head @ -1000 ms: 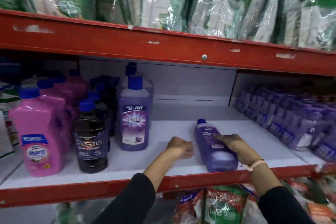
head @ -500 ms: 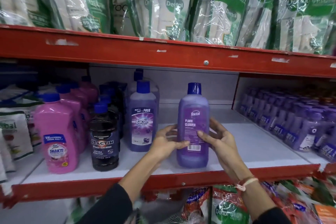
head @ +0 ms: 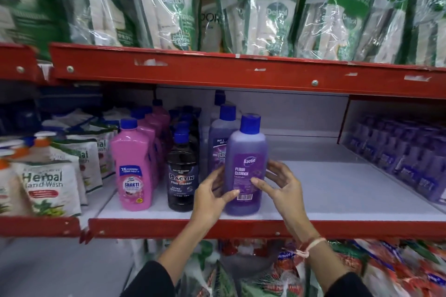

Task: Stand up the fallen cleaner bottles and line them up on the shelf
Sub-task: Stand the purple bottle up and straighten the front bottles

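Standing upright at the near edge of the shelf (head: 337, 190), the purple bottle (head: 246, 166) has its long side running straight up and down, blue cap on top. It sits between two hands. The left hand (head: 212, 198) cups its left side and the right hand (head: 280, 183) cups its right side, with the fingers (head: 259, 182) of both touching the front label, curled lightly around the bottle, not squeezed tight. Both hands look equally close to it. Just to its left, and a bit farther back, is another purple bottle (head: 220, 144), and the held one partly hides it. The next move is probably a small slide to line it up with that row. I count one black bottle (head: 183, 171) in front with more behind it, one pink bottle (head: 135, 166) in front with more behind, and many small purple bottles (head: 400, 152) far to the right, too blurry to count. No bottle lies flat here.
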